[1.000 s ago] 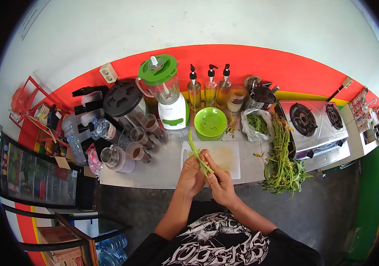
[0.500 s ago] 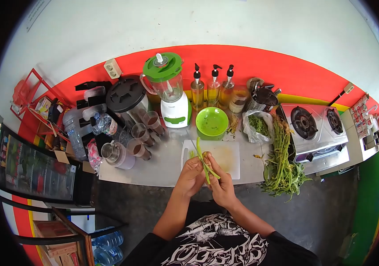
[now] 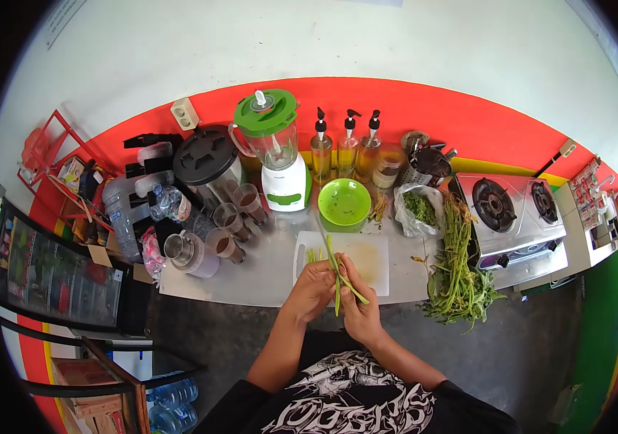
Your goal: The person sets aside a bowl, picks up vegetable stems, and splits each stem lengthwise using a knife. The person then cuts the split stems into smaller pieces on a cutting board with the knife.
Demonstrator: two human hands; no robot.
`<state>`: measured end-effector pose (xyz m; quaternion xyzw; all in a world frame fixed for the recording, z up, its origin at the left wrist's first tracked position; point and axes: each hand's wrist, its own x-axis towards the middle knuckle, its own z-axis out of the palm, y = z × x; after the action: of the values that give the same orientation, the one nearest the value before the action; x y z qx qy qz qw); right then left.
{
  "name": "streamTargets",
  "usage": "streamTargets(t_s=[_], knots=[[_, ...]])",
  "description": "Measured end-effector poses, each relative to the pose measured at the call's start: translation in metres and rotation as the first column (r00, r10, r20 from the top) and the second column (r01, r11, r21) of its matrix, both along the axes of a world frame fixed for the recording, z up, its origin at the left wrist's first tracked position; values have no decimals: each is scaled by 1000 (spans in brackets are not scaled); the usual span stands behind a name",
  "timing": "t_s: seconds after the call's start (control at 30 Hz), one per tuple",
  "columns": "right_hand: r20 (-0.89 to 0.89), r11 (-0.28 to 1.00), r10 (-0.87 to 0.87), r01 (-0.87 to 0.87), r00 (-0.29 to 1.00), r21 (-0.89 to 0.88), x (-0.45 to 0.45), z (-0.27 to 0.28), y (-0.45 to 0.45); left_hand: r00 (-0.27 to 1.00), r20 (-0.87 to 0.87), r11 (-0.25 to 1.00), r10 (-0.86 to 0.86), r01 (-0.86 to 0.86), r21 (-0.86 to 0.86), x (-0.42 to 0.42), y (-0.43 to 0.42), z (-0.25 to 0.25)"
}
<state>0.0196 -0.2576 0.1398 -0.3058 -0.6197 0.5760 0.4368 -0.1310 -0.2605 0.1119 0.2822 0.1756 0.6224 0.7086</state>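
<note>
White wall point(image 3: 265, 50) is rising above a red band, and a metal counter point(image 3: 269, 278) is stretching out below it. At the counter's near edge, a person's left hand point(image 3: 312, 291) and right hand point(image 3: 359, 302) are meeting, with the fingers of both curling in and pinching slender green stalks point(image 3: 331, 252) between them. The stalks are crossing each other in the grip, their ends poking out above and below the fingers, over the near edge of a white cutting board point(image 3: 378, 251). Short green pieces point(image 3: 313, 255) are lying on the board, beside the left hand. Just beyond, a green bowl point(image 3: 343, 225) is standing before 3 pump bottles point(image 3: 346, 155). To the right, a leafy bunch point(image 3: 459, 271) is drooping over the edge, near a 2-burner stove point(image 3: 525, 217).
</note>
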Motion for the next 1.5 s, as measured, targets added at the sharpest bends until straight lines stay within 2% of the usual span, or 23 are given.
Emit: streamTargets(t_s=[0.07,0.17,0.23,0.33,0.47,0.57,0.63,0.77,0.83,0.9,0.97,1.17,1.27,1.37,1.43,1.5], knots=[[5,1000,-4,4,1000,16,-1,1,0,998,-14,998,-53,53,-24,0,-3,5],[-6,999,16,-16,1000,-35,-2,4,1,1000,-22,1000,13,-13,1,3,0,12],[-52,1000,15,-15,999,-12,-4,2,0,993,96,995,73,-65,-76,6,2,12],[-38,999,31,-32,999,-28,-4,1,-2,988,44,981,147,-140,-133,6,4,13],[-24,999,23,-24,999,-33,-6,2,-5,991,73,990,110,-103,-93,5,1,6],[-32,1000,11,-11,999,-6,-7,0,-7,999,14,996,46,-45,-74,4,-2,-8],[-18,1000,11,-11,1000,12,-7,2,-8,999,44,1000,-10,9,28,1,0,-10],[-18,999,20,-21,1000,-31,-8,2,-7,996,82,999,32,-29,-42,4,-1,-4],[-24,1000,18,-19,1000,-14,-7,-1,-6,980,164,986,111,-89,-138,7,2,-4],[-13,997,38,-39,999,-60,-5,-5,-8,975,196,988,105,-79,-136,5,4,-4],[-1,992,59,-59,998,-115,-4,-6,-9,988,108,990,113,-102,-100,2,5,-10],[-24,993,8,-11,1000,-120,-6,0,-8,987,153,996,55,-42,-83,10,-1,-3],[-53,997,-9,5,999,-74,-6,-5,-7,990,142,999,4,4,-55,3,1,-13],[50,1000,-6,4,999,28,-4,-6,-2,981,194,996,-3,21,-90,-3,-2,-3],[27,995,44,-42,999,-88,-3,6,-2,986,166,997,13,0,-78,-6,3,-20],[-19,991,61,-63,998,-119,-3,2,-1,990,138,998,34,-26,-61,-7,5,-24]])
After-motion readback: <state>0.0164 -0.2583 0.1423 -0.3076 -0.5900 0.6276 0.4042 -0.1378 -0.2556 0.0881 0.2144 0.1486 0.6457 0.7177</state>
